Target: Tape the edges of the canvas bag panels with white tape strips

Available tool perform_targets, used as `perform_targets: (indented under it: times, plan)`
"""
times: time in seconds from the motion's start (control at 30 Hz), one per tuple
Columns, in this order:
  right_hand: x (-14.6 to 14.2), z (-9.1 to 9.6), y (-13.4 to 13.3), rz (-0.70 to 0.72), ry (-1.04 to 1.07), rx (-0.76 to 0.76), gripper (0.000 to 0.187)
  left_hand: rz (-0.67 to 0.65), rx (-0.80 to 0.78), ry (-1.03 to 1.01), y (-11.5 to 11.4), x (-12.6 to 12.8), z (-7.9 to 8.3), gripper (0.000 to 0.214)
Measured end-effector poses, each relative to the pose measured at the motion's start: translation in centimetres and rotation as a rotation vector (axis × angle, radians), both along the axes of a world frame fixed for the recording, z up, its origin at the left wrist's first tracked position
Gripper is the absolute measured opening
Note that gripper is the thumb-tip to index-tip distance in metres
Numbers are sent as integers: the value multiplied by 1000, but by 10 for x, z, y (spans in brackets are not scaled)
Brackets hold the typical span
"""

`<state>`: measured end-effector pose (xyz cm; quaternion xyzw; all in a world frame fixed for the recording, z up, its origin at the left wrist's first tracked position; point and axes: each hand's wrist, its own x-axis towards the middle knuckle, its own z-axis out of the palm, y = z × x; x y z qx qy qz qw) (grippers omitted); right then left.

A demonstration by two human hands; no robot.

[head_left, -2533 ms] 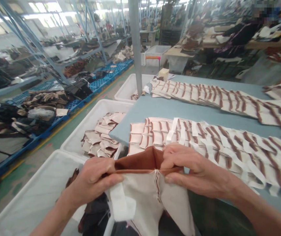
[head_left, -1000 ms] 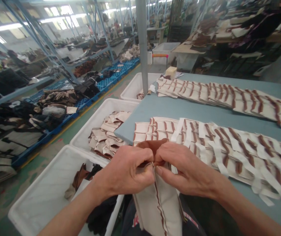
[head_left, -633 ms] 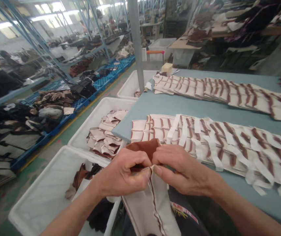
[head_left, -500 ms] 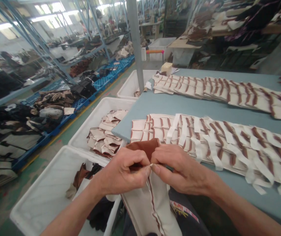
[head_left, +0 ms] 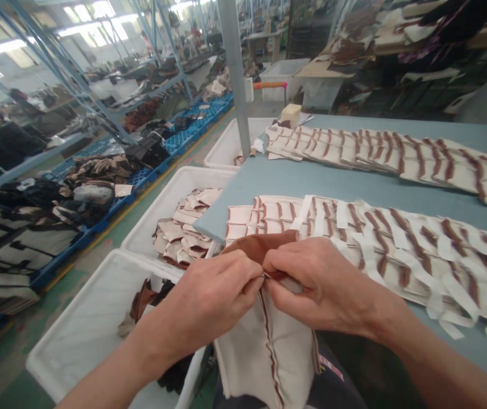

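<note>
- Both hands pinch the top edge of a cream fabric pouch (head_left: 264, 352): left hand (head_left: 209, 301) and right hand (head_left: 328, 289) are closed, fingertips meeting at its brown centre seam, with the brown lining (head_left: 260, 245) folded up behind.
- It hangs at the near edge of the blue table (head_left: 337, 182), beside a white bin (head_left: 85, 335).
- Only fingertips grip the seam, so it could slip free and the lining could drop back.
- The right hand works just beside the near row of cut pieces (head_left: 396, 244), so a wide sweep could drag their loose white strips askew.
</note>
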<state>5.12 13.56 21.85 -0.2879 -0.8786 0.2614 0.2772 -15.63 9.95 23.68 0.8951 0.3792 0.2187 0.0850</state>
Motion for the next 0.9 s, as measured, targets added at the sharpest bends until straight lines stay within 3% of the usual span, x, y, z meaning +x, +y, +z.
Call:
perform_targets:
  times: [0.1, 0.2, 0.3, 0.47, 0.57, 0.63, 0.73, 0.8, 0.83, 0.9]
  plan:
    - [5, 0, 1, 33, 73, -203, 14, -63, 89, 40, -1, -1, -4, 17]
    - [9, -10, 4, 158, 219, -653, 18, -144, 154, 71, -1, -1, -2, 17]
    - [8, -28, 6, 273, 420, -1014, 34, -179, 84, 138, 1, 1, 4, 25]
    - [1, -53, 5, 278, 626, -1237, 47, -183, 79, 198, 3, 3, 1, 24]
    - [2, -52, 5, 288, 608, -1245, 47, -125, 91, 92, -1, 3, -8, 20]
    - [5, -45, 7, 275, 551, -1175, 44, -81, 0, -35, -4, 1, -9, 23]
    - [9, -32, 10, 211, 422, -951, 31, 38, -252, -136, -4, -2, -1, 27]
    - [9, -25, 11, 171, 331, -765, 21, 88, -430, -132, 1, -5, 7, 19]
    - [8, -22, 12, 153, 291, -665, 18, 83, -509, -125, 4, -6, 10, 12]
    - [7, -18, 12, 133, 232, -467, 17, 32, -600, -119, 11, -7, 14, 23]
